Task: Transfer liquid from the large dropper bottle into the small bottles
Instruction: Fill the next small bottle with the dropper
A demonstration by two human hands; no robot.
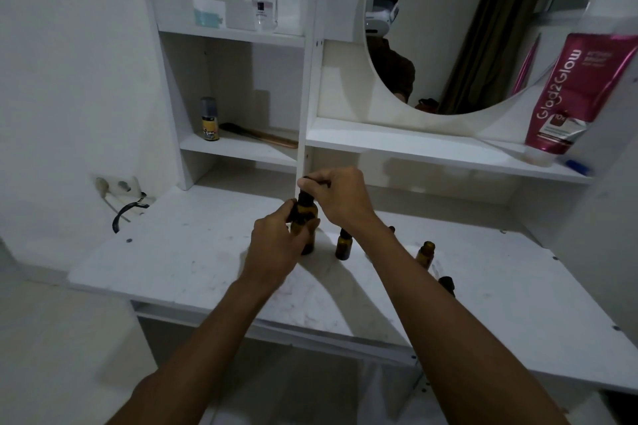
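Note:
The large amber dropper bottle stands upright on the white desk. My left hand is wrapped around its body. My right hand pinches the black dropper cap at its top. A small amber bottle with a black cap stands just right of it. Another small amber bottle, open at the top, shows beyond my right forearm. A dark cap or bottle sits beside that forearm, partly hidden.
White shelves rise behind the desk, holding a yellow-labelled can, a brush, a perfume bottle and a pink tube. A round mirror hangs above. A wall socket with a black cable is at the left.

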